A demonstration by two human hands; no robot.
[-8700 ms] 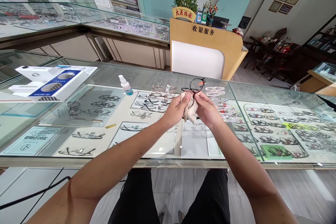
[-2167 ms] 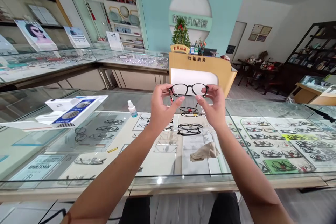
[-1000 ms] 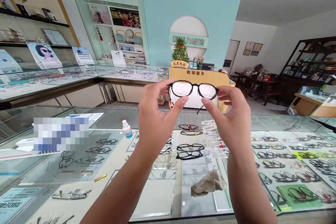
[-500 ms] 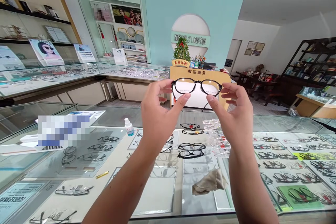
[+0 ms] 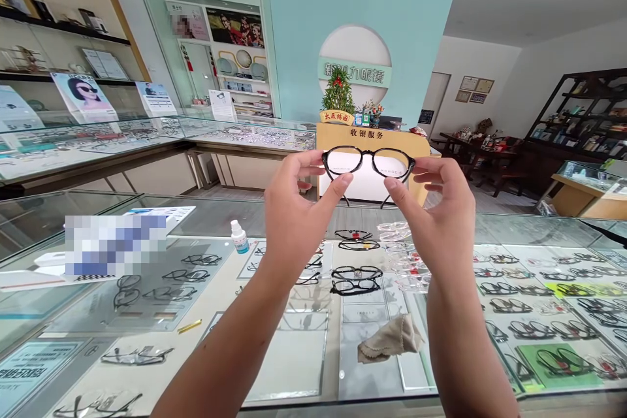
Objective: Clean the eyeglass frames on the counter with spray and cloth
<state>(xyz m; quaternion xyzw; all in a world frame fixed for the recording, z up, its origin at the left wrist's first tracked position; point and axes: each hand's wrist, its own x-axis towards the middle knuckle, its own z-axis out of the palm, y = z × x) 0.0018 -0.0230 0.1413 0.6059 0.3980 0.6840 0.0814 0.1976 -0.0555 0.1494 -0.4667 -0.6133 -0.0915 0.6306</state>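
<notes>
Black round-framed eyeglasses (image 5: 368, 152) are held up above the glass counter, lenses upright and temples hanging away and down. My left hand (image 5: 304, 202) grips the left end of the frame between thumb and fingers. At the other end, my right hand (image 5: 435, 206) pinches the frame the same way. Below them, a crumpled beige cloth (image 5: 390, 338) lies on the counter. Several black-framed glasses (image 5: 356, 279) are behind the cloth, between my forearms. A small white bottle with a blue label (image 5: 240, 237) stands left of my left hand.
The glass display counter (image 5: 274, 405) holds many eyeglasses on both sides. White boxes, partly blurred out, lie at the left (image 5: 53, 268). A thin gold-coloured piece (image 5: 189, 326) is near the left forearm. Beyond stand a wooden reception desk (image 5: 420, 144) and more showcases.
The eyeglasses have turned slightly between my hands, so the lenses face more squarely and both temple ends show below the frame. Both hands still hold them at about the same height.
</notes>
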